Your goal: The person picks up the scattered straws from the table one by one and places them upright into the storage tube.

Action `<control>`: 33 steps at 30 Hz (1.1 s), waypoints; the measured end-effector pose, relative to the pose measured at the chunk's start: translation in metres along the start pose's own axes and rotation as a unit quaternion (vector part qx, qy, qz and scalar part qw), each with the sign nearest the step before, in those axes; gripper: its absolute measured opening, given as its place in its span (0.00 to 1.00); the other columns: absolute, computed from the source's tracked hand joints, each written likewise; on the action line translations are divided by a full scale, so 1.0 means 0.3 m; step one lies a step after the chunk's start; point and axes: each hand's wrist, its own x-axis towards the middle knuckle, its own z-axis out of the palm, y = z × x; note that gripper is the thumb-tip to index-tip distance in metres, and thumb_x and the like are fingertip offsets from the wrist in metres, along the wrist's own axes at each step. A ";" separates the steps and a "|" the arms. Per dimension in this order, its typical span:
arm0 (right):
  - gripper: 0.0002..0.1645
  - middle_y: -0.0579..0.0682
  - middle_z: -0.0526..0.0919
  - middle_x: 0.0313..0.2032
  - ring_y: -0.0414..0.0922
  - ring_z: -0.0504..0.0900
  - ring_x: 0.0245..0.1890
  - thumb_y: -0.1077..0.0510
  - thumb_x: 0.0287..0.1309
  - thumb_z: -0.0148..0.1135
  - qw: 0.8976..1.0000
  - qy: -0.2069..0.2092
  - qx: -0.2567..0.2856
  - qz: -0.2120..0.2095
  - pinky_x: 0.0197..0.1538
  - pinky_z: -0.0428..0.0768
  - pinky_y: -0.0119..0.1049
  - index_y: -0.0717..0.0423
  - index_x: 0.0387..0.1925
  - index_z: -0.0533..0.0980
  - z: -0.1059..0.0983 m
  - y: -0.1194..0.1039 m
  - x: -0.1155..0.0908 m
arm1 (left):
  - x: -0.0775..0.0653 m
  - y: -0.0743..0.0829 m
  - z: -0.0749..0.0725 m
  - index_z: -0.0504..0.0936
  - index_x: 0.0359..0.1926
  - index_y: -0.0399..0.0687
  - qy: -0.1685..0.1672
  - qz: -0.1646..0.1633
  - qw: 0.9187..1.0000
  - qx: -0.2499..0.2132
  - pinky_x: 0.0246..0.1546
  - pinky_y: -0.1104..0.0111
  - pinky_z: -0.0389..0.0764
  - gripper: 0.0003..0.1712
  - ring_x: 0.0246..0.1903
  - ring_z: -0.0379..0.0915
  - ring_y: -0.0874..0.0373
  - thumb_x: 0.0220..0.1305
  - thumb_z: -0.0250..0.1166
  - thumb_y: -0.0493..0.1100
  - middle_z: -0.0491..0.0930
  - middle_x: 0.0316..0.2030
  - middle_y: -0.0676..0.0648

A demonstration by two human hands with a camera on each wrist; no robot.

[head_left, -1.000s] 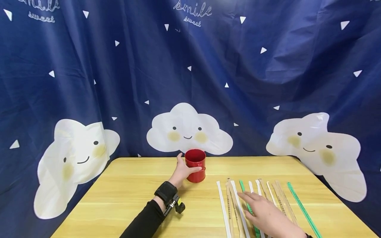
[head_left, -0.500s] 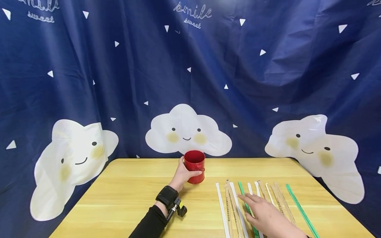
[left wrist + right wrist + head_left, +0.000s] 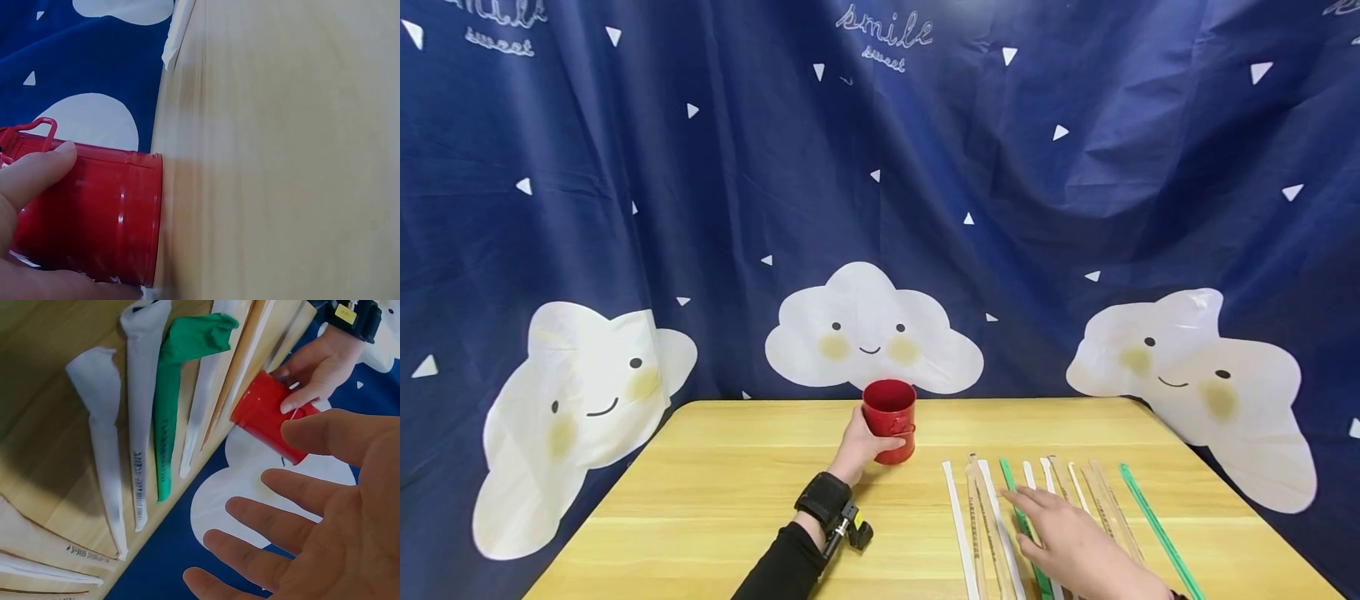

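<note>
A small red metal pail stands upright toward the back of the table. My left hand grips its left side, thumb across the front; in the left wrist view a red wire loop shows by the thumb. My right hand hovers palm down over a row of long paper-wrapped straws, fingers spread and holding nothing. Among them are a white straw, a brown straw and a green straw. The hand hides part of the row.
Another green straw lies apart at the row's right end. Bare wood of the table shows left of the left arm. A dark blue curtain with smiling clouds hangs right behind the table's back edge.
The left hand's fingers have closed in around the pail, which barely shifts. The right hand stays over the straws. The whole head view tilts slightly.
</note>
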 end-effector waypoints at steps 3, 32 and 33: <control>0.32 0.65 0.76 0.63 0.67 0.74 0.62 0.57 0.62 0.69 1.000 -0.007 0.019 0.017 0.56 0.76 0.65 0.60 0.66 0.73 -0.013 0.007 0.003 | 0.001 0.005 -0.001 0.60 0.69 0.33 0.002 -0.001 1.000 0.009 0.62 0.45 0.74 0.50 0.61 0.68 0.40 0.48 0.78 0.32 0.71 0.63 0.35; 0.24 0.65 0.83 0.41 0.61 0.82 0.41 0.59 0.65 0.64 0.986 -0.005 -0.037 0.162 0.42 0.81 0.54 0.77 0.52 0.73 -0.159 0.363 -0.030 | 0.001 0.009 -0.055 0.61 0.70 0.36 -0.080 0.002 0.997 0.008 0.65 0.46 0.71 0.48 0.61 0.69 0.44 0.51 0.77 0.31 0.73 0.63 0.38; 0.25 0.66 0.82 0.42 0.62 0.82 0.42 0.58 0.65 0.64 0.985 -0.012 -0.035 0.170 0.42 0.81 0.54 0.78 0.52 0.72 -0.157 0.375 -0.035 | 0.000 0.008 -0.059 0.61 0.70 0.36 -0.085 0.001 0.996 0.011 0.65 0.46 0.71 0.48 0.61 0.69 0.44 0.51 0.77 0.31 0.73 0.63 0.38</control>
